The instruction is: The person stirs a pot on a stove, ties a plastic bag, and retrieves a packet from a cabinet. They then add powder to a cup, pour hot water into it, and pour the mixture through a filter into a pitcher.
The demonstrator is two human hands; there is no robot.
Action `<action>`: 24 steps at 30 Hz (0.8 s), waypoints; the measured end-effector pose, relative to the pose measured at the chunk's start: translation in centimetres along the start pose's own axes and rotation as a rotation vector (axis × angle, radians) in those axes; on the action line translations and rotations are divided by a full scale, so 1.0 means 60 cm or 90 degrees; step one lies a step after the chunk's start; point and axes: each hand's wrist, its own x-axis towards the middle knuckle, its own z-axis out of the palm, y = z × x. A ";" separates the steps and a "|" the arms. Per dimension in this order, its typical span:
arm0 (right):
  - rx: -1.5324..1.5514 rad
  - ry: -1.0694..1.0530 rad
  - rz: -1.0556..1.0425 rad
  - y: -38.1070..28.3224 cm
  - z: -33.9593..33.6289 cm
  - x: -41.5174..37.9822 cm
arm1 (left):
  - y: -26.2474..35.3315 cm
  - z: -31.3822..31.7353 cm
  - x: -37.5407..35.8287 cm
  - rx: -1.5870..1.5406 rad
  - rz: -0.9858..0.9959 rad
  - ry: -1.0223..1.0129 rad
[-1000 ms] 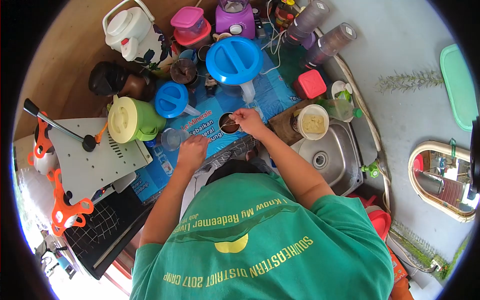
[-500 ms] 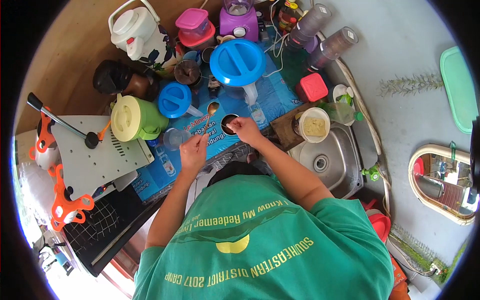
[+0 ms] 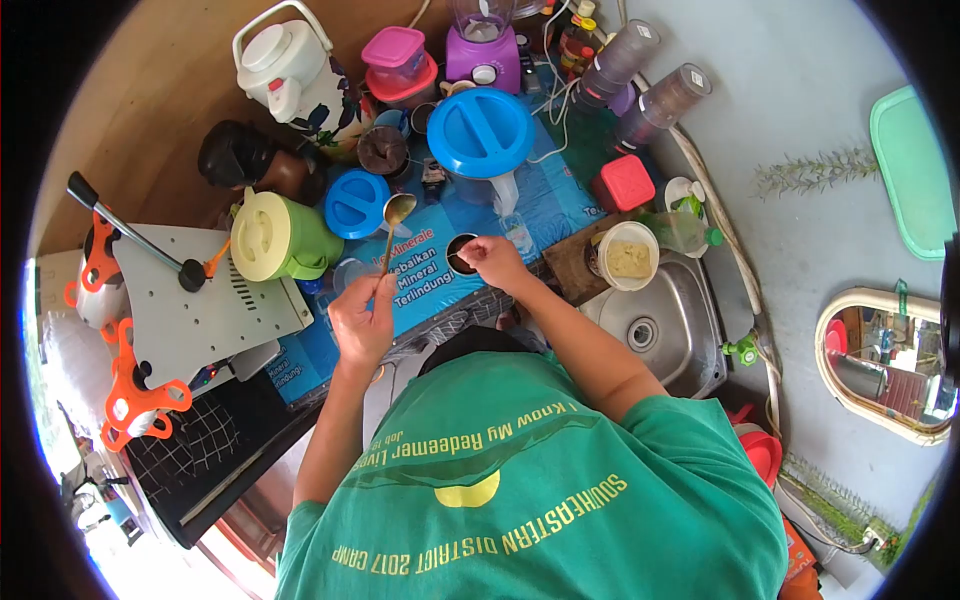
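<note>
My left hand (image 3: 362,318) is closed around the handle of a metal spoon (image 3: 390,232), its bowl pointing away from me, close to the small blue-lidded pitcher (image 3: 357,203). My right hand (image 3: 492,262) has its fingers pinched at the edge of a cup (image 3: 461,250) with a dark inside. That cup sits on the blue printed table cover (image 3: 425,275). Partly behind my left hand is a clear plastic cup (image 3: 350,272). Beyond both hands stands a large blue-lidded pitcher (image 3: 480,135).
A green pitcher (image 3: 282,238) and a grey metal device with a lever (image 3: 200,290) are on the left. To the right, an open tub (image 3: 628,258) stands beside the steel sink (image 3: 655,325). A thermos jug (image 3: 300,80) and purple blender (image 3: 482,55) line the back.
My left hand has moved left and slightly back toward me, lifting the spoon away from near the dark cup. My right hand has stayed at the cup, shifting only slightly.
</note>
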 end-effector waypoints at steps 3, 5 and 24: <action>0.026 -0.018 -0.009 -0.016 -0.017 -0.009 | 0.002 -0.003 -0.012 -0.005 0.009 0.012; 0.006 -0.002 -0.041 -0.039 -0.037 -0.017 | 0.001 -0.008 -0.018 -0.002 0.040 0.003; 0.569 -0.013 0.092 -0.122 -0.174 -0.175 | -0.003 -0.026 -0.045 -0.018 0.047 -0.034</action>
